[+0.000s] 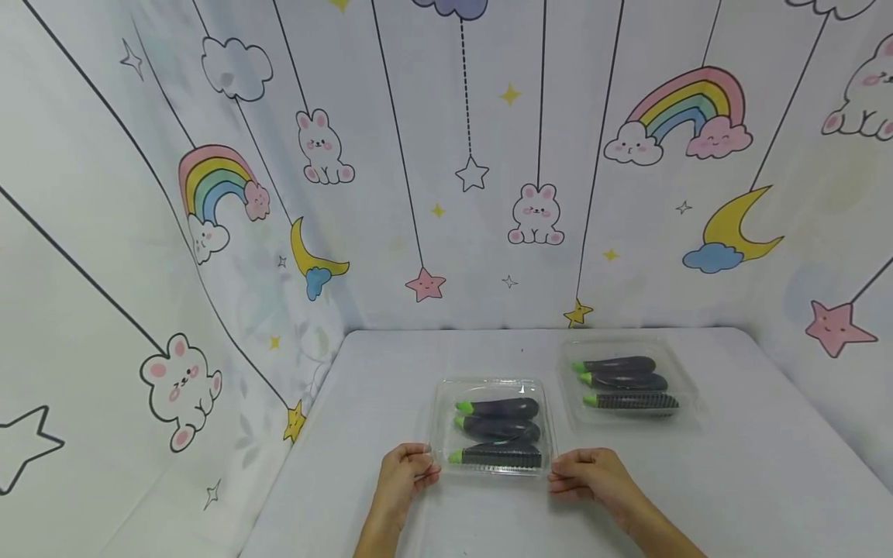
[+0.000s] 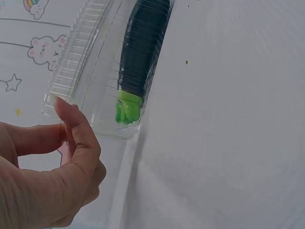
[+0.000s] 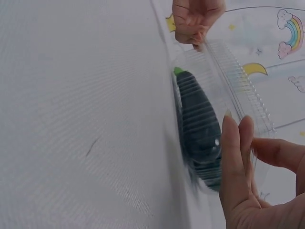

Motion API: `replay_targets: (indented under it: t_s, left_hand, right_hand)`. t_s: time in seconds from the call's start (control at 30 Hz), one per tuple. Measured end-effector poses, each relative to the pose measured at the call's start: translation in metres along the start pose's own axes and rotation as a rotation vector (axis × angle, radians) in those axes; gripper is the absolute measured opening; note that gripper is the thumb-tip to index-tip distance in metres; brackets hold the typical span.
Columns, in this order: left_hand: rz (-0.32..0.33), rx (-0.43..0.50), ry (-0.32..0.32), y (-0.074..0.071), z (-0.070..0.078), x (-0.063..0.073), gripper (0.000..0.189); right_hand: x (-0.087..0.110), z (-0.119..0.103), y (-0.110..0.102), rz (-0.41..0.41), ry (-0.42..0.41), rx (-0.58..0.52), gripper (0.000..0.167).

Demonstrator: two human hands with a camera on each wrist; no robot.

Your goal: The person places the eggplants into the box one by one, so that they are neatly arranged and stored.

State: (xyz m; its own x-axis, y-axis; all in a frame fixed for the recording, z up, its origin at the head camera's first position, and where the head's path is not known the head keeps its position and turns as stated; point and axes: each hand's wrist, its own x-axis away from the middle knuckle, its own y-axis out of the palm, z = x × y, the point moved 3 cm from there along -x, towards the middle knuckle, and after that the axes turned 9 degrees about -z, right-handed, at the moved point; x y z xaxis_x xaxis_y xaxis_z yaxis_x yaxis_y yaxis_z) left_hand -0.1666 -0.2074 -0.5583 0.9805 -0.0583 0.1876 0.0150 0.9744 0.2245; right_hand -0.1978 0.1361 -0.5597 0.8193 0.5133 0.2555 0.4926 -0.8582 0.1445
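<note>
A clear plastic clamshell box (image 1: 488, 387) with its lid down stands on the white table, nearest the person. Inside lie three dark purple eggplants (image 1: 498, 430) with green stem ends, side by side. My left hand (image 1: 405, 473) pinches the box's near left corner between thumb and fingers, as the left wrist view also shows at the rim (image 2: 78, 52). At the near right corner my right hand (image 1: 589, 477) pinches the rim (image 3: 228, 81) the same way. The ribbed wall partly blurs the nearest eggplant (image 3: 198, 114).
A second clear box (image 1: 628, 347) with three eggplants (image 1: 624, 381) sits farther back on the right of the table (image 1: 753, 465). A white cloth (image 1: 474, 256) printed with rabbits, stars and rainbows hangs behind the table and along its sides.
</note>
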Motion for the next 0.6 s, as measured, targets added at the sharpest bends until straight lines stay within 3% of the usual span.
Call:
replay_targets:
  t_s: [0.23,0.43,0.6]
  left_hand:
    - [-0.011,0.002,0.001,0.0009,-0.0012,0.0004,0.033]
    - [-0.071,-0.001,-0.014,-0.0008,-0.0015,-0.0016,0.036]
    - [-0.084,0.008,-0.028,-0.0015,-0.0008,-0.0022,0.04]
  right_hand:
    - [0.0009,0.0016,-0.0006,0.038,-0.006,-0.004,0.025]
    - [0.0,0.0021,-0.0008,0.08,-0.022,-0.009,0.029]
    - [-0.0005,0.0017,0.0001,0.115,-0.022,0.001,0.031]
